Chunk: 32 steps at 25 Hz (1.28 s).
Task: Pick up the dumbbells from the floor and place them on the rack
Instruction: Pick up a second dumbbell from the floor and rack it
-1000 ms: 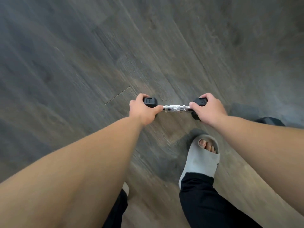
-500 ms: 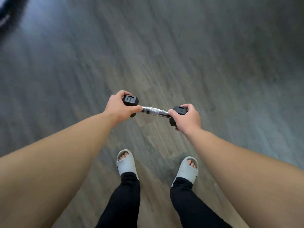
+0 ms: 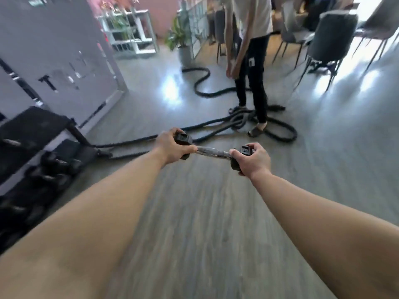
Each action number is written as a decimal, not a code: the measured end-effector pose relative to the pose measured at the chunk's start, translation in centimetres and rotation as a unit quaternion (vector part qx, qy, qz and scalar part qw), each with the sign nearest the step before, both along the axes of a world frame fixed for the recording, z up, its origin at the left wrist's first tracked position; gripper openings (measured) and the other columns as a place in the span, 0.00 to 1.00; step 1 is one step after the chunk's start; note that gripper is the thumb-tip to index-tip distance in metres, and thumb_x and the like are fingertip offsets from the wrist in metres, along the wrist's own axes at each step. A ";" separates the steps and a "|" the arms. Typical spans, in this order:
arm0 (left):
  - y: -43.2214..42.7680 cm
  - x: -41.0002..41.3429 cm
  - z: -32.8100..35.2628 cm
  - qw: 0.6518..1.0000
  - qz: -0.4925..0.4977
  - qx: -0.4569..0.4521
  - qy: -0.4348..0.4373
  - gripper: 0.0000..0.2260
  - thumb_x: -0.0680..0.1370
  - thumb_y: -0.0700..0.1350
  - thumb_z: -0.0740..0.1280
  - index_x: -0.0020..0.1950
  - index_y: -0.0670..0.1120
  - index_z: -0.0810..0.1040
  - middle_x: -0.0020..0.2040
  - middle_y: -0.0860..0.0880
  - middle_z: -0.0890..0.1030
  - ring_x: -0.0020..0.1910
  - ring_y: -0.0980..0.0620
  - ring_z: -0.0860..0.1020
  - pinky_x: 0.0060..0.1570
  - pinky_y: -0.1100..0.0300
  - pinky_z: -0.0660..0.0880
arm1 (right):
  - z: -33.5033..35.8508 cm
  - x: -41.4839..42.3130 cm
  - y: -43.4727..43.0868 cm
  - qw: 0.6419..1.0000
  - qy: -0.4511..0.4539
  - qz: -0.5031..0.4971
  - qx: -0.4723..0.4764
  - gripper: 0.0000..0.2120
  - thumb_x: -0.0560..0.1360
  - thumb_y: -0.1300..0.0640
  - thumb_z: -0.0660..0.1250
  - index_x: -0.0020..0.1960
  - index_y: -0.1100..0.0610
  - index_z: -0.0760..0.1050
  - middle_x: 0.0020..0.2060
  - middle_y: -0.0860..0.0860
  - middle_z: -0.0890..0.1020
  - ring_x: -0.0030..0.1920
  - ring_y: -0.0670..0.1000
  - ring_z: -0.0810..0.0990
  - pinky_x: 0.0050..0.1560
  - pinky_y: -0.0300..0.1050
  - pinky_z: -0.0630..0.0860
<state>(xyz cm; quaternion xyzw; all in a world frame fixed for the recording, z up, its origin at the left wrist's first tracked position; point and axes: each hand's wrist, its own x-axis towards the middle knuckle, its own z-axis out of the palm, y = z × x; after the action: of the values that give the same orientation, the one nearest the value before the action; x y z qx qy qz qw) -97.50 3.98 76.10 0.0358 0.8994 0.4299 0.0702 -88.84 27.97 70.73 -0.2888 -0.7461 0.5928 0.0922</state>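
A small dumbbell (image 3: 212, 152) with black hex heads and a chrome handle hangs in the air in front of me, tilted down to the right. My left hand (image 3: 172, 148) grips its left head and my right hand (image 3: 253, 161) grips its right head. The black dumbbell rack (image 3: 32, 134) stands at the left edge against the wall, with several black dumbbells (image 3: 58, 167) on its lower shelf. The view is blurred by motion.
A thick black battle rope (image 3: 216, 128) snakes across the wooden floor ahead. A person (image 3: 252, 61) in black trousers stands on it, straight ahead. Grey chairs (image 3: 330, 37) stand at the back right, a potted plant (image 3: 183, 42) and white shelves (image 3: 127, 29) at the back.
The view has swung up from the floor and my feet to the room. The dumbbell stays held in both hands, and the rack has come into sight at the left.
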 end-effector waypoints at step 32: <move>-82.5 20.1 8.0 0.737 0.660 -0.076 0.126 0.37 0.55 0.65 0.81 0.58 0.56 0.72 0.56 0.54 0.77 0.52 0.53 0.77 0.40 0.66 0.69 | 8.2 -11.2 -94.2 0.770 0.056 0.632 -0.064 0.34 0.52 0.38 0.82 0.55 0.48 0.80 0.47 0.48 0.84 0.41 0.49 0.87 0.30 0.50 0.86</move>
<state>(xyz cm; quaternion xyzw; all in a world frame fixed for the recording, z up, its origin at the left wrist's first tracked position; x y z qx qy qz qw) -77.35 -78.53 84.05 -0.5184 0.7280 0.2902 -0.3422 -100.07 -66.26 78.94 0.2764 -0.7141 0.5789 -0.2802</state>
